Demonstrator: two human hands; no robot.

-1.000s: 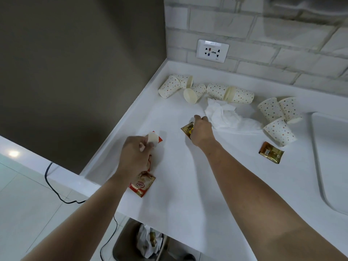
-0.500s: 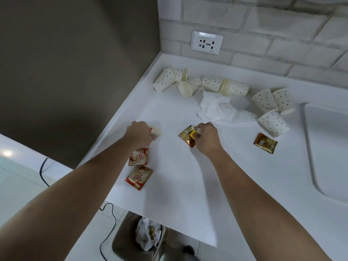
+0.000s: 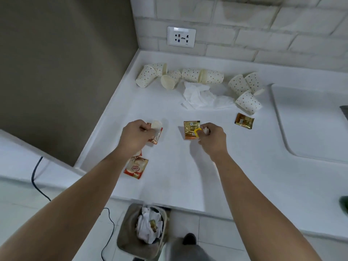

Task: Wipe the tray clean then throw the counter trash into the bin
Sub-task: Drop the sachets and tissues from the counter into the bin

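- Counter (image 3: 169,185) held the scattered trash; tray (image 3: 308,129) sat at right.
- Bin (image 3: 128,240) stood below the counter edge.
- Left hand (image 3: 134,135) pinched a red sachet (image 3: 157,137).
- Right hand (image 3: 211,138) pinched a gold sachet (image 3: 190,129).

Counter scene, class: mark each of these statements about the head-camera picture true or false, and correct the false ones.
1. All the paper cups stand upright. False: they lie tipped on their sides near the back wall.
2. A crumpled tissue lies among the cups. True.
3. The bin below the counter edge is empty. False: it already holds crumpled paper and a wrapper.
4. The right hand pinches at a gold sachet. True.
5. The left hand rests flat and empty. False: it is closed around a small white piece and a red sachet.
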